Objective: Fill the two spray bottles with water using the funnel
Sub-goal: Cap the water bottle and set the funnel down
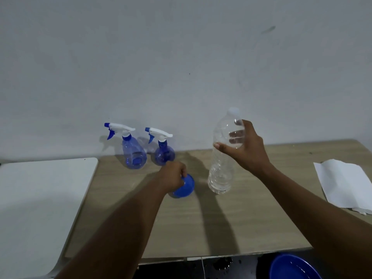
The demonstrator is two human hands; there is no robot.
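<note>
On a wooden table (pixel 251 228) beside a white surface (pixel 44 198), two blue spray bottles stand upright near the wall, the taller (pixel 133 152) left of the rounder (pixel 164 155), with both nozzles pointing left. Just in front, the left hand (pixel 174 176) curls over a blue funnel (pixel 186 187) and hides its spout. The right hand (pixel 247 150) wraps an upright clear water bottle (pixel 220 168), cap up, its fingers visible through the plastic. A white paper (pixel 346 184) and a blue basin (pixel 291 268) are cut off at the right.
</note>
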